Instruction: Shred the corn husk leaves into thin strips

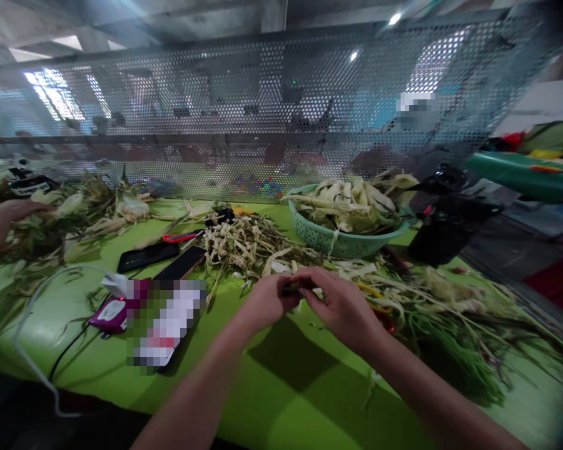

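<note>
I bring my left hand (269,300) and my right hand (340,303) together over the green desk (263,406), near its middle. The grip of both is almost closed, the fingertips bent inward and meeting. Maybe a small piece is between them – it is too dark there, and I cannot tell. The stalks (244,247), pale and cut, lie in a heap on the desk just beyond my left hand, and looser bits spread behind my right hand.

Farther back, a pale green basket (335,244) is filled high with husks (356,203). At its right stands a black container (434,231). Nearer on this side lies a bunch of thin green leaves (464,359), close to my right forearm.

To the left of the stalks I see a red tool (181,237), two dark phones (147,255) and a purple device (110,314) with a white plug (117,285). At the far left, another person's hand (14,215) reaches to a pile of greens (42,234) – well apart from mine.
</note>
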Demonstrator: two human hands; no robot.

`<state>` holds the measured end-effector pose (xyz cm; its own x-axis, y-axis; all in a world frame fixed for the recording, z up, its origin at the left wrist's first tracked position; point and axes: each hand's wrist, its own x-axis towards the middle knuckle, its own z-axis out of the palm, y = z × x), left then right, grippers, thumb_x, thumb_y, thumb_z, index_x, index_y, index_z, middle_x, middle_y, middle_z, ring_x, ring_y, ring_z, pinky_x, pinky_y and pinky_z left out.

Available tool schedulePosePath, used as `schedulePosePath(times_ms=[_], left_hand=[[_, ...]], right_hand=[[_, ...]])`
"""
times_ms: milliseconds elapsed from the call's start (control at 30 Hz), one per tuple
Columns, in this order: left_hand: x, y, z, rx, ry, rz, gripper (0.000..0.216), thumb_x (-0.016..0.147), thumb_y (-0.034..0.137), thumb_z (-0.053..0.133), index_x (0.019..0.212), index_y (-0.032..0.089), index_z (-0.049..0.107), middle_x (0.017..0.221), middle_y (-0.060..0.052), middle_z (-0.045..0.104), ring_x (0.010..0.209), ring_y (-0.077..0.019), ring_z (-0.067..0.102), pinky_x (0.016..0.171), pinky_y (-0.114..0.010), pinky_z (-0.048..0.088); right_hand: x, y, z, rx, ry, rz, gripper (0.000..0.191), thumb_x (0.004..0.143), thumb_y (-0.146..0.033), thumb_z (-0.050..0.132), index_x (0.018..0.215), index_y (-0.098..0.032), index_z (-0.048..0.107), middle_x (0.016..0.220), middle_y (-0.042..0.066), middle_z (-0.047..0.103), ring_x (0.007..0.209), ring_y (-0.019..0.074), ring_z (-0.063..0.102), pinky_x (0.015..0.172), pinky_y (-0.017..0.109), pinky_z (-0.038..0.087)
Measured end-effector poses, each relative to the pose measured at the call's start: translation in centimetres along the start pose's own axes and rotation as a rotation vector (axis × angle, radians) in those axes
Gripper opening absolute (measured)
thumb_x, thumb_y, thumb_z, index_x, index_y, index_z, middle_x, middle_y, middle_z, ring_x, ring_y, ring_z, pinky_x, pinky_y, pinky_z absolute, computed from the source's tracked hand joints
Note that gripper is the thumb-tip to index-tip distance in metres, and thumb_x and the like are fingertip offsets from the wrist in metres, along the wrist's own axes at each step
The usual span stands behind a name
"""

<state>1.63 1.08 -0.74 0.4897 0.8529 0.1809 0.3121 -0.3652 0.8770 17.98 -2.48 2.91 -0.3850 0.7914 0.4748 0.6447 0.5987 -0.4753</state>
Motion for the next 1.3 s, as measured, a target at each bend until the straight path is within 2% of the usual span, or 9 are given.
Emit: schedulePosePath(times_ms=[167,267,367,467,567,800,1067,1200,1300], left_hand=[[0.1,-0.3,0.5,-0.202,-0.009,0.066,0.022,0.073,0.014,0.056,0.092,0.015,0.067,0.088,-0.005,0.064,0.082,-0.0171,0.055,0.077,-0.027,0.043],[0.4,-0.2,0.6,-0.33,-0.028,0.011,0.025,0.077,0.019,0.056,0.1,0.015,0.064,0.09,-0.006,0.064,0.081,-0.0157,0.055,0.077,-0.027,0.043],[0.6,0.3,0.4,-0.22,-0.018,-0.033,0.017,0.079,0.019,0.053,0.092,0.015,0.062,0.081,-0.002,0.062,0.074,-0.0131,0.052,0.069,-0.025,0.04],[0.5,0.8,0.0,-0.017,0.016,-0.032,0.008,0.078,0.02,0.051,0.075,0.015,0.056,0.069,0.001,0.054,0.064,-0.011,0.044,0.059,-0.023,0.033],[0.3,1.1,0.0,0.063,0.031,-0.036,0.015,0.078,0.026,0.051,0.067,0.017,0.049,0.062,0.003,0.047,0.06,-0.0104,0.04,0.054,-0.023,0.027],[0.0,0.9,0.7,0.126,-0.017,-0.014,0.011,0.076,0.021,0.049,0.065,0.017,0.046,0.065,0.003,0.045,0.062,-0.0108,0.039,0.056,-0.025,0.026],[0.4,1.4,0.0,-0.346,0.049,-0.111,0.016,0.08,0.03,0.058,0.085,0.014,0.06,0.073,0.001,0.054,0.07,-0.0123,0.047,0.066,-0.024,0.037],[0.3,1.6,-0.1,-0.495,0.041,-0.146,0.026,0.08,0.038,0.061,0.09,0.014,0.06,0.079,-0.001,0.058,0.074,-0.0126,0.05,0.071,-0.025,0.041],[0.1,1.7,0.0,-0.527,0.013,-0.119,0.028,0.083,0.04,0.059,0.097,0.016,0.061,0.092,-0.004,0.062,0.088,-0.0149,0.054,0.082,-0.026,0.042]], right_hand=[[0.0,0.0,0.1,0.005,-0.061,-0.098,0.028,0.087,-0.009,0.047,0.109,-0.023,0.059,0.101,0.006,0.065,0.094,0.0193,0.061,0.081,0.032,0.047],[0.3,0.6,-0.3,0.118,0.072,-0.009,0.017,0.086,-0.016,0.054,0.102,-0.022,0.059,0.094,0.005,0.064,0.087,0.018,0.06,0.077,0.03,0.048],[0.7,1.4,-0.7,0.234,0.186,0.151,0.01,0.084,-0.027,0.06,0.091,-0.02,0.06,0.084,0.003,0.064,0.076,0.0169,0.06,0.07,0.028,0.048],[0.8,2.1,-0.7,0.292,0.106,0.279,0.016,0.082,-0.034,0.06,0.082,-0.019,0.064,0.075,0.002,0.065,0.07,0.017,0.06,0.065,0.028,0.046],[0.8,2.5,-0.1,0.314,0.028,0.308,0.016,0.08,-0.034,0.06,0.079,-0.018,0.064,0.073,0.002,0.066,0.069,0.017,0.059,0.064,0.028,0.045],[0.7,2.6,0.7,0.353,0.003,0.341,0.015,0.074,-0.031,0.064,0.069,-0.018,0.057,0.061,-0.002,0.057,0.059,0.013,0.05,0.053,0.024,0.039],[0.9,2.4,-0.5,0.402,-0.008,0.37,0.024,0.081,-0.042,0.06,0.088,-0.019,0.062,0.076,0.002,0.065,0.068,0.0154,0.057,0.058,0.025,0.042],[0.9,2.6,-0.6,0.364,0.012,0.371,0.024,0.083,-0.042,0.058,0.081,-0.018,0.062,0.068,0.0,0.062,0.062,0.0147,0.054,0.057,0.025,0.039],[0.8,2.9,-0.5,0.371,0.039,0.379,0.025,0.083,-0.042,0.058,0.076,-0.018,0.06,0.066,0.0,0.06,0.061,0.0142,0.052,0.055,0.024,0.038]])
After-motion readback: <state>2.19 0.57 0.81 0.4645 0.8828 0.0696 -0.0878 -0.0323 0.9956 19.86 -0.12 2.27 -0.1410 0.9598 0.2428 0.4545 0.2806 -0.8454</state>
